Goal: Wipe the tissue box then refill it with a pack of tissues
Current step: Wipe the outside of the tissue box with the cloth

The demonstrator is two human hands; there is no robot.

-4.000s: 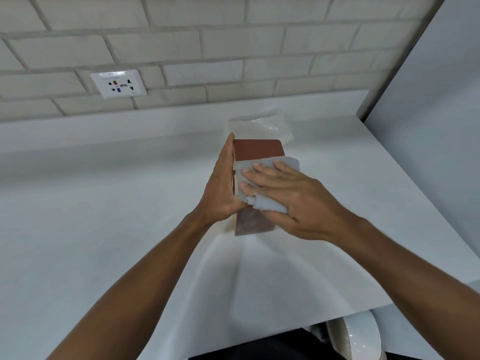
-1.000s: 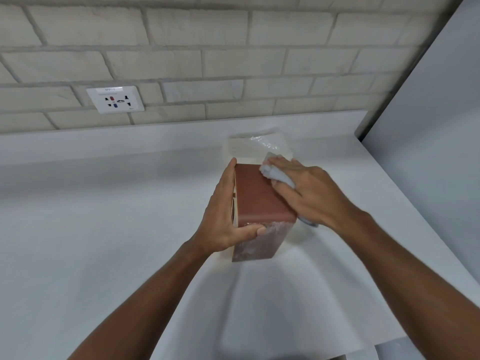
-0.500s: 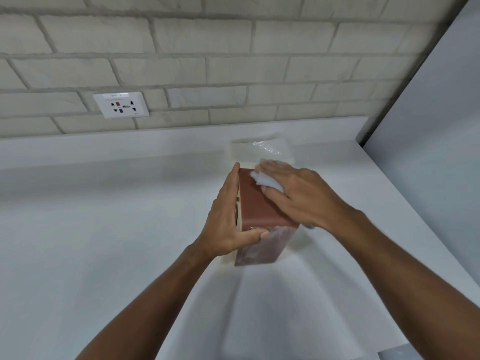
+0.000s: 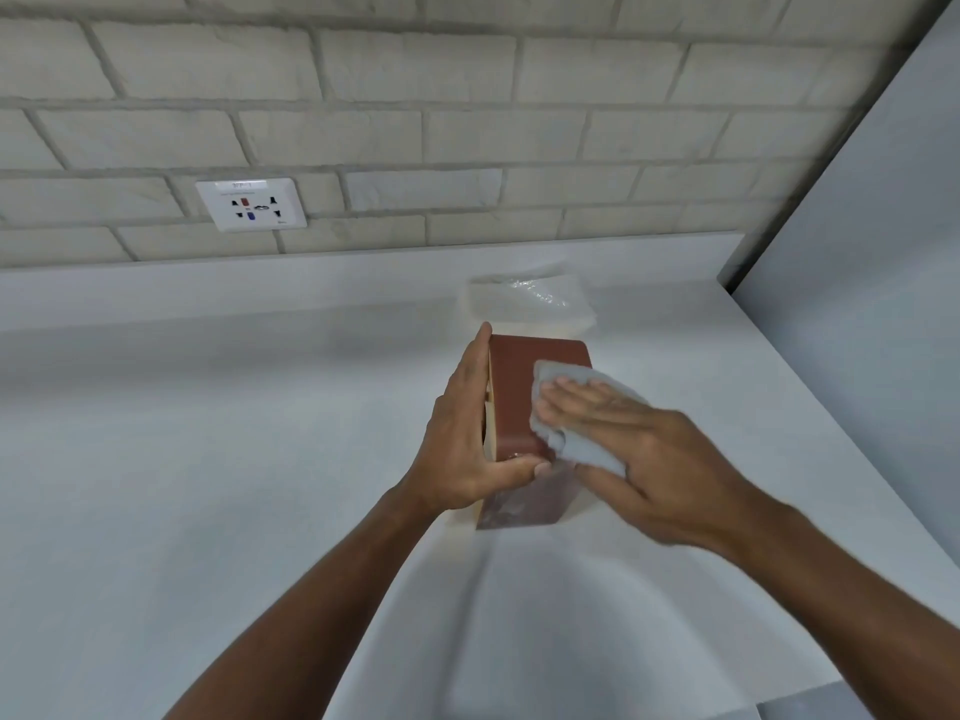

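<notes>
A reddish-brown tissue box (image 4: pixel 511 402) stands on its side on the white counter (image 4: pixel 208 459). My left hand (image 4: pixel 465 439) grips its left face, thumb curled across the near top edge. My right hand (image 4: pixel 639 439) lies flat on a pale grey cloth (image 4: pixel 582 439), pressing it against the box's top and right side with straight fingers. Behind the box lies a clear-wrapped pack of tissues (image 4: pixel 530 301), close to the back ledge.
A white power socket (image 4: pixel 250 204) sits in the brick wall at the back left. A grey panel (image 4: pixel 872 304) closes off the counter's right side. The counter's front edge runs near the lower right corner.
My right hand with the cloth has slid from the far end of the box toward me, over its top and right side. My left hand keeps its grip.
</notes>
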